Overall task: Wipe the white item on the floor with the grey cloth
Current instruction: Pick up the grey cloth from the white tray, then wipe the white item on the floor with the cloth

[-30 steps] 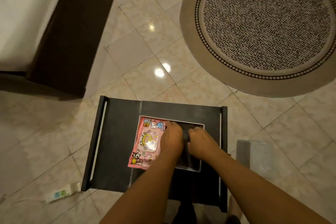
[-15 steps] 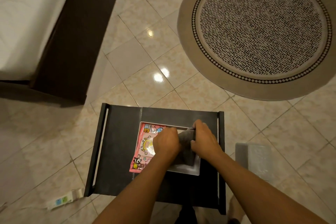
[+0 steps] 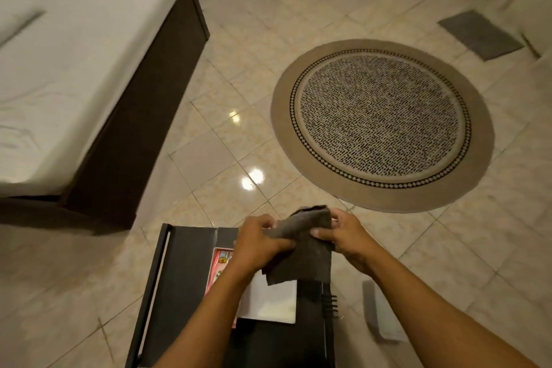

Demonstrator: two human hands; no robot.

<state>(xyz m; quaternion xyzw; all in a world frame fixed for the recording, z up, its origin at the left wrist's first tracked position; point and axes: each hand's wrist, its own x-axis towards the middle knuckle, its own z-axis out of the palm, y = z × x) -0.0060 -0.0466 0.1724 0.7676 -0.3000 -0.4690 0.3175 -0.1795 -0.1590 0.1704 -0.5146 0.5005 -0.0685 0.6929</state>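
Head camera view looked down at a tiled floor (image 3: 257,48) with a small black desk (image 3: 185,278) at the bottom centre. Both hands were raised above the desk's far edge, holding a grey cloth (image 3: 301,251) between them. The left hand (image 3: 258,243) had its fingers curled closed around the cloth's left side, and the right hand (image 3: 343,236) pinched the cloth's right side between thumb and fingers. The cloth was bunched at the top between the hands, and its lower part hung loose over the desk.

On the desk, below the hanging cloth, lay a flat white rectangular item (image 3: 270,302), partly hidden by the left forearm and the cloth. A pink printed packet (image 3: 220,263) lay at the white item's left edge, mostly covered by the left hand and forearm; whether it lay under the white item could not be told.

On the floor just beside the desk's right edge lay a pale, translucent rectangular item (image 3: 382,312), partly crossed by the right forearm. Which of the two pale items the wiping concerned could not be told.

Beyond the desk's far right corner lay a round patterned rug (image 3: 382,125) with a tan border. A bed (image 3: 68,69) with a white mattress and dark frame stood well to the left, and a small grey mat (image 3: 481,34) lay at the far right.
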